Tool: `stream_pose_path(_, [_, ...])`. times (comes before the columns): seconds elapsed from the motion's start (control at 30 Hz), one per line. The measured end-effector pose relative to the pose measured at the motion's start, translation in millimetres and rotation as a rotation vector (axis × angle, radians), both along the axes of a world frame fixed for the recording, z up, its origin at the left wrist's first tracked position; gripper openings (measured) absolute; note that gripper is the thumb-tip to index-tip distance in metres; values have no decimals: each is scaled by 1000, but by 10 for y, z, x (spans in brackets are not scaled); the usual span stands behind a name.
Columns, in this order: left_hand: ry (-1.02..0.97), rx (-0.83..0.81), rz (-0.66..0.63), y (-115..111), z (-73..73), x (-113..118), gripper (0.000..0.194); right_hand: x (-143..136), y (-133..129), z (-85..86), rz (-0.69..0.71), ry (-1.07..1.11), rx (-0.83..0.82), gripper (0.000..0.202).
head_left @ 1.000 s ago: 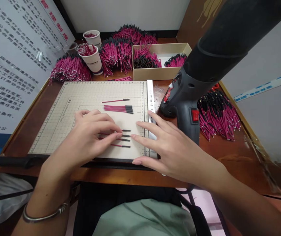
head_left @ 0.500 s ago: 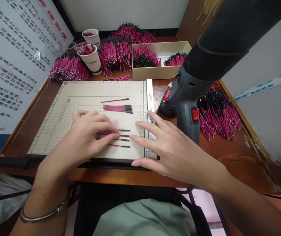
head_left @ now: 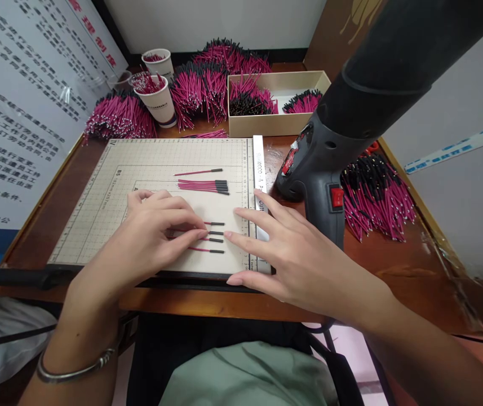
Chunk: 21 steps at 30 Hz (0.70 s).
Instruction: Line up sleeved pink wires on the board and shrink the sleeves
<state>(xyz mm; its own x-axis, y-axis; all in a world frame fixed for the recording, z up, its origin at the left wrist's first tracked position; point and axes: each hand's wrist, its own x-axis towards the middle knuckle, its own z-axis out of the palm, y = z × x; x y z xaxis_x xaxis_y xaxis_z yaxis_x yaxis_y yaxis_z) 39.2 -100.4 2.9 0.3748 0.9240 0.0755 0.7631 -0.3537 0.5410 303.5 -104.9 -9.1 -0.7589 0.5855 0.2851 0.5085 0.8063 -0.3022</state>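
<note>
My left hand (head_left: 159,228) is over the cream cutting board (head_left: 84,220), thumb and index fingertips pinched on a thin red wire with a black sleeve (head_left: 216,232). Other such wires lie beside it, partly under the fingers; the lowest one (head_left: 216,251) shows below the thumb. My right hand (head_left: 283,251) rests with spread fingers on the board's right edge, its index and middle fingertips near the black sleeves, and holds nothing. Farther up the board lie a neat row of several red wires (head_left: 203,186) and a single wire (head_left: 199,171).
A black heat gun (head_left: 326,158) with a red switch stands right of the board. Behind are a cardboard box (head_left: 275,125) of wires, two paper cups (head_left: 160,107) and wire heaps (head_left: 201,90). Another heap (head_left: 380,194) lies at the right.
</note>
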Motion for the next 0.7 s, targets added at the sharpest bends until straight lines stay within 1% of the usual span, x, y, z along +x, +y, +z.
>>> stream_pose_path(0.13, [6, -3, 11, -3, 9, 17, 21, 2, 2, 0, -3, 0, -4, 54])
stream_pose_path(0.4, [-34, 1, -4, 11, 4, 44, 17, 3, -7, 1, -5, 7, -7, 53])
stream_pose_path(0.7, [7, 16, -40, 30, 7, 39, 21, 0, 1, 11, -1, -14, -7, 55])
